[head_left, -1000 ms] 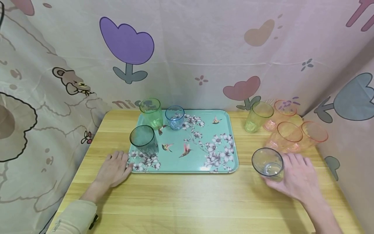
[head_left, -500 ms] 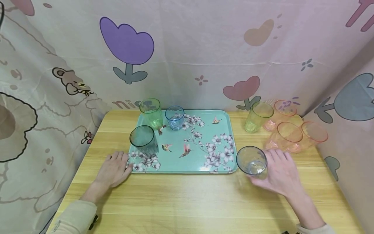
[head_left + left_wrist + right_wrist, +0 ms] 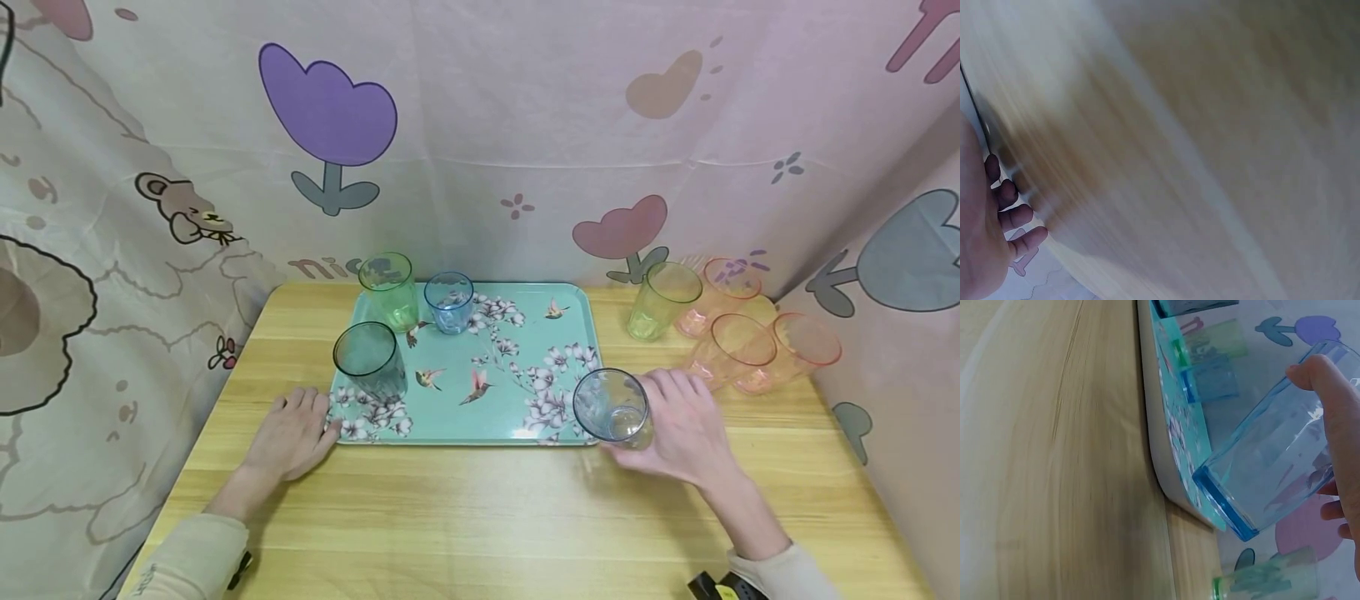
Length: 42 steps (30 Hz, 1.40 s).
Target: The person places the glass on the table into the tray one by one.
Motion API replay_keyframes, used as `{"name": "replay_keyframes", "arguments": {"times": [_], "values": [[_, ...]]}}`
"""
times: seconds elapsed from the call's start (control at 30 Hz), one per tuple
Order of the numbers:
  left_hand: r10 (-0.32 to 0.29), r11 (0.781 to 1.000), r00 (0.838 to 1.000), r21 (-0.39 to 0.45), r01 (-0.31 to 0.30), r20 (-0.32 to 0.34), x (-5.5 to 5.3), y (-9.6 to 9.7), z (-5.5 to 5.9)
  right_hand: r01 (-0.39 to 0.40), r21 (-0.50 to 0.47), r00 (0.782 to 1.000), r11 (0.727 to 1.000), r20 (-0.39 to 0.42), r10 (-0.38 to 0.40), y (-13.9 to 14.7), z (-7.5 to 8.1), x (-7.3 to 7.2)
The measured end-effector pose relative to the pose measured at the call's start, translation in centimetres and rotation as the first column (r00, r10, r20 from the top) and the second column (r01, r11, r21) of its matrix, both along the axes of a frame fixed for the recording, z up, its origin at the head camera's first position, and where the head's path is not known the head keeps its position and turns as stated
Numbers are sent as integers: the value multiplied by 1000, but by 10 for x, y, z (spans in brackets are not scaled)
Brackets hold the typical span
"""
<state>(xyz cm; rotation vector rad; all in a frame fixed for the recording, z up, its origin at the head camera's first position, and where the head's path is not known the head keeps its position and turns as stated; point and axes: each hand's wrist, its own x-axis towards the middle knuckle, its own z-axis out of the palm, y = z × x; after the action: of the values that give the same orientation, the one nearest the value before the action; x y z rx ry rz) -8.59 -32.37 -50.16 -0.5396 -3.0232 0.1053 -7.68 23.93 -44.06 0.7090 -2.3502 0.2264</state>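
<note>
My right hand (image 3: 678,429) grips a clear bluish tumbler (image 3: 611,406) from its right side, over the front right corner of a teal floral tray (image 3: 457,421). In the right wrist view, thumb and fingers wrap the tumbler (image 3: 1272,447), and its thick blue base is raised beside the tray's edge. My left hand (image 3: 296,437) rests by the tray's front left corner, thumb at the rim, holding nothing. On the tray's left part stand a dark grey-green tumbler (image 3: 371,367), a green tumbler (image 3: 390,296) and a short blue glass (image 3: 450,308).
Right of the tray stand a yellow-green tumbler (image 3: 660,308) and three orange-pink tumblers (image 3: 738,346) in a group. The wooden table (image 3: 465,517) runs up to a printed curtain (image 3: 480,125) at the back and sides.
My right hand has carried the clear tumbler leftward, from the table beside the orange-pink tumblers to over the tray's front right corner. The left hand has stayed in place.
</note>
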Motion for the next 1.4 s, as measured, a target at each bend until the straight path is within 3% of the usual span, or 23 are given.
{"name": "replay_keyframes", "arguments": {"times": [0.73,1.07,1.4], "values": [[11,1000,1000,12,-11,9,0,2,3,-125,-98,992,987,-1,126,-55,-5,-32],[14,1000,1000,13,-14,15,-1,2,3,-104,-224,981,969,140,137,-85,-10,-44],[7,1000,1000,2,-7,11,1,2,3,-37,-355,930,934,329,162,-112,-14,-54]]}}
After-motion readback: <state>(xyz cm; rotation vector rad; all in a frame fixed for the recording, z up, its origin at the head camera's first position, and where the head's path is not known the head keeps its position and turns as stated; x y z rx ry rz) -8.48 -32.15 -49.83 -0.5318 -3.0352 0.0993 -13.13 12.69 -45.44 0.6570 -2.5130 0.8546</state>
